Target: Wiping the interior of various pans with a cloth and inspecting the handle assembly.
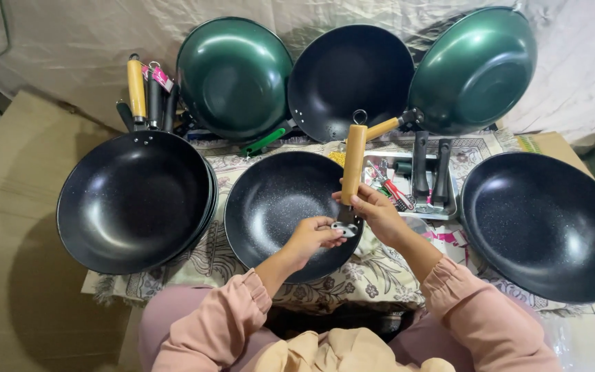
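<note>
Right hand (374,210) gripping wooden handle (353,164), left hand (309,236) at its metal bracket (345,226), over black wok (282,207)

Your right hand (377,212) covers the lower end of the wooden handle (354,162), and your left hand (310,236) hides part of its metal bracket (345,226) — any screw is too small to tell. At three o'clock the big pan (544,224) loses its rim past the frame edge. The tray's (449,207) small tools blur together.
</note>
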